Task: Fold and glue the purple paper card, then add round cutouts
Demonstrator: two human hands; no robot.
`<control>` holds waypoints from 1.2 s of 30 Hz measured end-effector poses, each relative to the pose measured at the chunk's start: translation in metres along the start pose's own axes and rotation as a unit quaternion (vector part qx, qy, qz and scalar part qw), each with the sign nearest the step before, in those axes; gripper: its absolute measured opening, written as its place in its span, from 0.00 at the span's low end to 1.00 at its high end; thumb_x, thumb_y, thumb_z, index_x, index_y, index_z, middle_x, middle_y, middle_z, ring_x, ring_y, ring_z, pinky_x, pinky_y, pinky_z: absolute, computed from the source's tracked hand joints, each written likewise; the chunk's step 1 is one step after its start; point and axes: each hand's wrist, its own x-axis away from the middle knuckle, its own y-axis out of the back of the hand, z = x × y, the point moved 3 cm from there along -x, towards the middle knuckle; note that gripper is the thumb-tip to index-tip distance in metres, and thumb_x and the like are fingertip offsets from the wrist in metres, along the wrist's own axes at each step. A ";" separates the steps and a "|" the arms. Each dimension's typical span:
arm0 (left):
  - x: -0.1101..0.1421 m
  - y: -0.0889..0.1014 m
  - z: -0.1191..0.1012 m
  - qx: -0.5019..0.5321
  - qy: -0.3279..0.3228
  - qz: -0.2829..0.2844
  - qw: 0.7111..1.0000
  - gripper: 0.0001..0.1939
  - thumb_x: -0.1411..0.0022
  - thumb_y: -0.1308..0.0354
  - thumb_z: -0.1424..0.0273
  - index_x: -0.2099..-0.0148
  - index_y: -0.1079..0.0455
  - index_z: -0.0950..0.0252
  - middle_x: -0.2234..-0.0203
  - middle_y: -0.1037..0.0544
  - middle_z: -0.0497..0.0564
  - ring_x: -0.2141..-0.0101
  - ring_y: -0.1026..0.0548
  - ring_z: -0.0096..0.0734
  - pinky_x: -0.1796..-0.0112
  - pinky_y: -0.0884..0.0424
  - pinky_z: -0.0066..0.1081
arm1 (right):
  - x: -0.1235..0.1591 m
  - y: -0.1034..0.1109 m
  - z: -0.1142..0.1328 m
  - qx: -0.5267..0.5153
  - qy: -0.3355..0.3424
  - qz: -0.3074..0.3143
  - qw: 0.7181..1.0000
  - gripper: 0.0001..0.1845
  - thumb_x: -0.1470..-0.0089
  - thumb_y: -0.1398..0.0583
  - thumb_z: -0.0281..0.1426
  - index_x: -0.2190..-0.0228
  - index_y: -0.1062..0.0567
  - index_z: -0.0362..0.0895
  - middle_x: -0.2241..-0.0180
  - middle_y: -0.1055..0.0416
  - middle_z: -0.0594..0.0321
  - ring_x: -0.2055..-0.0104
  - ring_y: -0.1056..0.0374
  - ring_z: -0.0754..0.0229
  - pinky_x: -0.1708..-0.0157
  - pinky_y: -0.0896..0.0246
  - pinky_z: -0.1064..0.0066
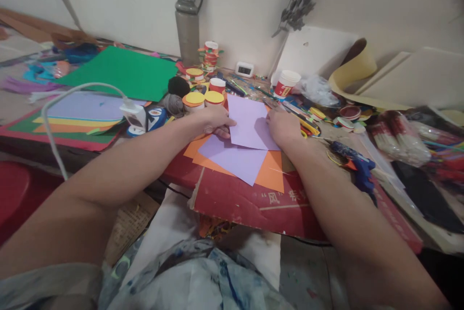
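The step in hand seemed to be positioning the upper purple sheet [248, 116], above a lower purple sheet [239, 157] and orange paper [271, 172]. The left hand [218, 120] pinched its left edge; I could not tell the grip of the right hand [284, 127] opposite. Steady alignment seemed called for; 2 yellow-topped cups [195, 99] crowded the left hand.

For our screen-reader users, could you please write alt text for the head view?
Left hand and right hand hold a purple sheet over purple paper and orange paper on red cardboard; a green sheet lies left, a blue glue gun right.
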 end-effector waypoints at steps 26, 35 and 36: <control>0.003 -0.002 -0.001 -0.033 0.101 0.015 0.994 0.06 0.38 0.32 0.75 0.68 0.24 0.68 0.81 0.20 0.58 0.77 0.21 0.36 0.68 0.20 0.34 | 0.051 0.029 0.022 -0.381 0.273 0.196 0.861 0.43 0.37 0.44 0.67 0.44 0.15 0.48 0.33 0.25 0.48 0.27 0.33 0.40 0.25 0.44 0.43; 0.006 0.000 -0.009 0.010 0.075 0.022 0.997 0.11 0.39 0.31 0.79 0.73 0.26 0.68 0.77 0.19 0.58 0.79 0.22 0.32 0.66 0.20 0.36 | 0.042 0.039 0.001 -0.363 0.205 0.054 0.907 0.31 0.56 0.23 0.48 0.51 0.15 0.49 0.48 0.18 0.52 0.52 0.21 0.48 0.49 0.22 0.53; 0.005 0.000 -0.009 0.016 0.069 0.026 0.997 0.12 0.39 0.30 0.79 0.74 0.26 0.68 0.79 0.20 0.57 0.79 0.22 0.31 0.67 0.21 0.35 | 0.042 0.034 0.004 -0.321 0.214 0.060 0.921 0.34 0.57 0.22 0.44 0.48 0.16 0.49 0.45 0.19 0.51 0.51 0.21 0.48 0.48 0.22 0.53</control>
